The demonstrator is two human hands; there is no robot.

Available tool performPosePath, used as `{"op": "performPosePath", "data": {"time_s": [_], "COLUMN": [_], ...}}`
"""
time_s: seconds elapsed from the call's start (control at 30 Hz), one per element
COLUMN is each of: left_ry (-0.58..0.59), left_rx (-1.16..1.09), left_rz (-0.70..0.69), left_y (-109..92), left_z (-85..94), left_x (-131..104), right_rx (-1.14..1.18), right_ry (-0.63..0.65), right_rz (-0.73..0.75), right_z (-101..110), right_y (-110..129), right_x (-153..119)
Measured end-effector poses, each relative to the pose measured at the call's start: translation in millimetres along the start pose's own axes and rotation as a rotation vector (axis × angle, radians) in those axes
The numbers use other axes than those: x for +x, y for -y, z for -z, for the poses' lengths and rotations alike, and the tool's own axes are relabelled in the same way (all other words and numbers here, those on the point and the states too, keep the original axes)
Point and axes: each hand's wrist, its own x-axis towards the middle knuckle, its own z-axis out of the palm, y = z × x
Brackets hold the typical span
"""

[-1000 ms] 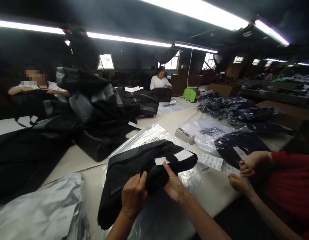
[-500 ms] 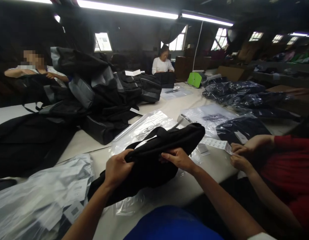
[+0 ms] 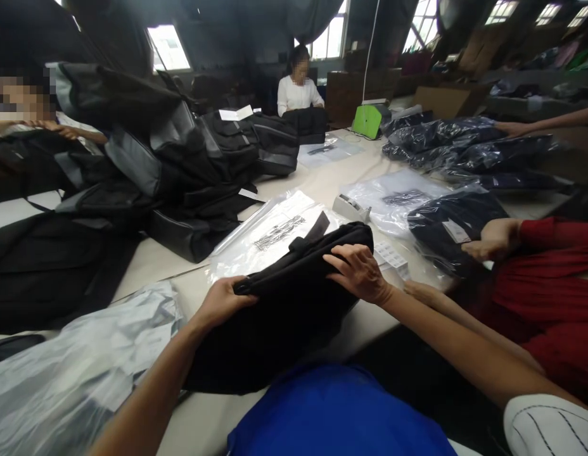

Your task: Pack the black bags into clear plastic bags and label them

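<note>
A black fabric bag (image 3: pixel 275 329) stands tilted at the table's front edge, its zipped upper edge toward the far side and a dark strap or flap sticking up from it. My left hand (image 3: pixel 222 304) is closed on the bag's upper left corner, with the thumb on the near face. My right hand (image 3: pixel 360 272) lies against the upper right part of the bag, fingers apart and pointing left. Just beyond the bag, a clear plastic bag (image 3: pixel 279 231) with dark print lies flat. A white tape dispenser (image 3: pixel 351 208) is behind the bag's right end.
Black and grey bags (image 3: pixel 180 139) are piled at the left. A crumpled plastic-wrapped bundle (image 3: pixel 85 354) lies at front left. On the right are a sheet of labels (image 3: pixel 391 256), wrapped dark packages (image 3: pixel 446 152) and a co-worker's red-sleeved arms (image 3: pixel 493 240). Other people work further back.
My right hand has shifted up and spread its fingers over the bag's upper right side. The bag has turned more upright. The co-worker's hands have parted, and the label sheet now lies on the table.
</note>
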Motion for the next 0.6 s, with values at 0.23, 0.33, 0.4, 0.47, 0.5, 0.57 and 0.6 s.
{"op": "performPosePath", "data": {"time_s": [0.23, 0.33, 0.4, 0.47, 0.5, 0.57, 0.6], "left_ry": [0.028, 0.058, 0.085, 0.117, 0.125, 0.125, 0.119], "left_rx": [0.208, 0.269, 0.289, 0.291, 0.293, 0.290, 0.286], "left_rz": [-0.012, -0.010, -0.007, -0.010, -0.018, -0.060, -0.088], "left_y": [3.3, -0.7, -1.3, -1.1, -1.0, -0.7, -0.6], "left_z": [-39.5, -32.9, -29.0, -27.4, -27.4, -28.8, -29.9], "left_x": [-18.6, -15.8, -15.8, -20.0, -23.6, -31.9, -36.0], "right_rx": [0.211, 0.264, 0.275, 0.288, 0.299, 0.324, 0.325], "right_ry": [0.141, 0.146, 0.160, 0.180, 0.198, 0.252, 0.274], "right_rz": [0.073, 0.021, 0.009, 0.004, 0.004, 0.027, 0.050], "right_z": [-1.9, -10.5, -17.3, -21.4, -21.5, -17.2, -13.3], "right_y": [-12.0, -20.5, -24.9, -28.5, -29.8, -30.9, -30.6], "right_x": [-25.9, -28.6, -27.2, -23.0, -20.5, -16.3, -15.1]}}
